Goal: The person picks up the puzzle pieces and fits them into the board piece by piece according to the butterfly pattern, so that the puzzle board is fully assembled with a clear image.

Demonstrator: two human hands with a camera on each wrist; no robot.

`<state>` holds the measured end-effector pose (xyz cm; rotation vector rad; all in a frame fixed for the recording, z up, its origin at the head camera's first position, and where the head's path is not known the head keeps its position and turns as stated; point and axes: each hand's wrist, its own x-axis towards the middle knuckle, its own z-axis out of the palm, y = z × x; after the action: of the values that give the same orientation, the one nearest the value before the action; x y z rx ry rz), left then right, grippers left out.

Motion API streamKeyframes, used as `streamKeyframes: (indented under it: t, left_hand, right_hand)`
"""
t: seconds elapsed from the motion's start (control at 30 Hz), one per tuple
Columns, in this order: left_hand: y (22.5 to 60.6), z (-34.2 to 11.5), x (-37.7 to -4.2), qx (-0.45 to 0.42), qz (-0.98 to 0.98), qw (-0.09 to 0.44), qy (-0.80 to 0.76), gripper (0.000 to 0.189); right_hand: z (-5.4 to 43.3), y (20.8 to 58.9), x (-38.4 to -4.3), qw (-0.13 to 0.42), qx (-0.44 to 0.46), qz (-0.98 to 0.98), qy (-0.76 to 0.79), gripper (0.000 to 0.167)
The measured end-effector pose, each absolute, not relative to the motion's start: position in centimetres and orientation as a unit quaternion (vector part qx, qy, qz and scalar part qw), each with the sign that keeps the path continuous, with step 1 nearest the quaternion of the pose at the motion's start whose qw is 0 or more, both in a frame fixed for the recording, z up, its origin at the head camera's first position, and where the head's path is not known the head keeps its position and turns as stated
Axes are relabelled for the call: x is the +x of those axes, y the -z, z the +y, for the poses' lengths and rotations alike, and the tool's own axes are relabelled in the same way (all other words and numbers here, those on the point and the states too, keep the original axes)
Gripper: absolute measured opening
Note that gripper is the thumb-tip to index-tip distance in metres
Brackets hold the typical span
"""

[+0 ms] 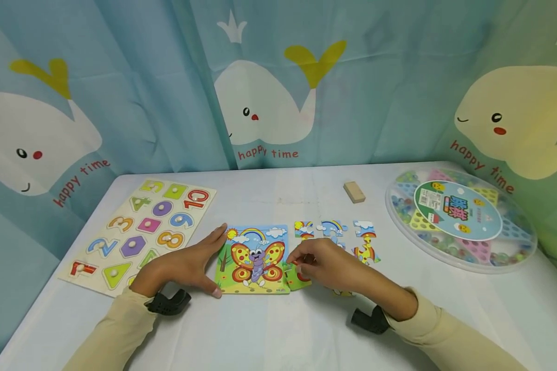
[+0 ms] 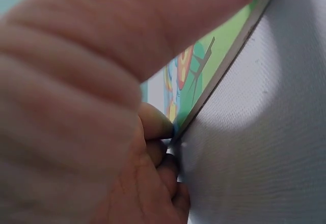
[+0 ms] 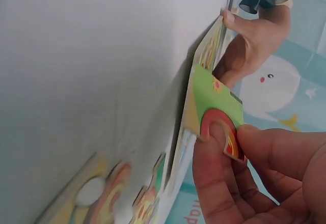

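Observation:
A square butterfly picture board [image 1: 256,260] lies at the table's middle. My left hand [image 1: 192,260] holds it along its left side, thumb at the near corner and fingers at the far one; the left wrist view shows the thumb lying over the board's edge [image 2: 216,84]. Between thumb and fingers my right hand [image 1: 327,263] pinches a jigsaw piece [image 3: 216,96], green with a red and yellow curved patch. That piece overlaps the board's near right corner in the head view. Several loose jigsaw pieces [image 1: 332,228] lie right of the board, some hidden behind the right hand.
A wooden number and shape board [image 1: 134,224] lies on the left, partly under the left forearm. At the back stands a small tan wooden block [image 1: 354,191]. A round clear case [image 1: 461,219] of colored marbles sits at the right. A whale-print curtain [image 1: 380,113] hangs behind the table.

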<state>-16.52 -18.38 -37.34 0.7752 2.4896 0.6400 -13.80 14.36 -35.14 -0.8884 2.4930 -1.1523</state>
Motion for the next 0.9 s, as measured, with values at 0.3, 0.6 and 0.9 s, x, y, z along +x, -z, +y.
streamKeyframes:
  t: [0.3, 0.6, 0.9]
  left_hand:
    - [37.5, -18.3, -16.6, 0.28, 0.903, 0.229, -0.232, 0.125]
    - [37.7, -18.5, -16.6, 0.278, 0.903, 0.228, -0.233, 0.125]
    - [37.6, -18.5, -16.6, 0.277, 0.903, 0.229, -0.233, 0.124]
  right_hand:
    - [13.0, 35.0, -14.4, 0.108, -0.308, 0.852, 0.409, 0.019]
    - [10.7, 35.1, -14.9, 0.122, -0.297, 0.837, 0.443, 0.016]
    - [8.8, 35.1, -15.3, 0.123, -0.31, 0.835, 0.438, 0.013]
